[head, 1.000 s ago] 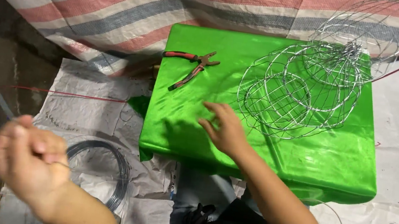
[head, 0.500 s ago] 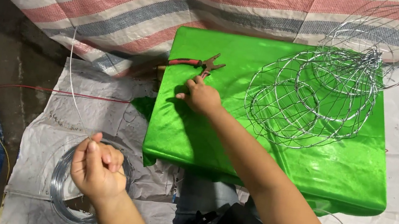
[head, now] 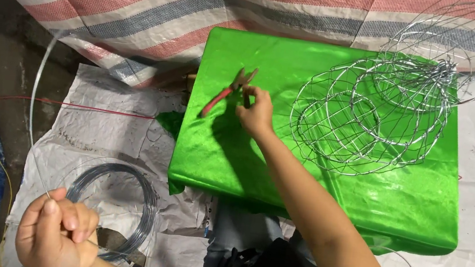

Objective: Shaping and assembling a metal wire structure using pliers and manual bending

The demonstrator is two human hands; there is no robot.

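**Right hand reached the pliers while the left kept the wire end**

Reaching farther across the green-covered bench (head: 355, 200) than half a second earlier, the right hand (head: 256, 113) had arrived at the red-handled pliers (head: 227, 90), which had themselves scarcely shifted on the cloth. Its fingers were curled at the nearer handle, just touching it; whether they had truly closed on it I could not tell, and the tool lay flat on the cloth, not lifted. The left hand (head: 56, 237) had dropped lower and nearer the person, on the floor side of the bench, and was pinched shut on a single strand of wire (head: 34, 98) that arced up and away from it toward the striped tarpaulin (head: 162, 5) beyond the bench.

Beside the bench on the left, the wire coil (head: 116, 206) rested on white sacking (head: 114, 119), near the left hand. On the bench itself, to the right of the pliers and well apart from them, lay a stack of finished-looking wire frames (head: 370, 116), rounded cages of hoops and ribs, one tipped against the tarpaulin.

Judging from this, several frames seemed already made, and a fresh length had been drawn off the coil but not yet cut; cutting, bending and joining it appeared to remain.
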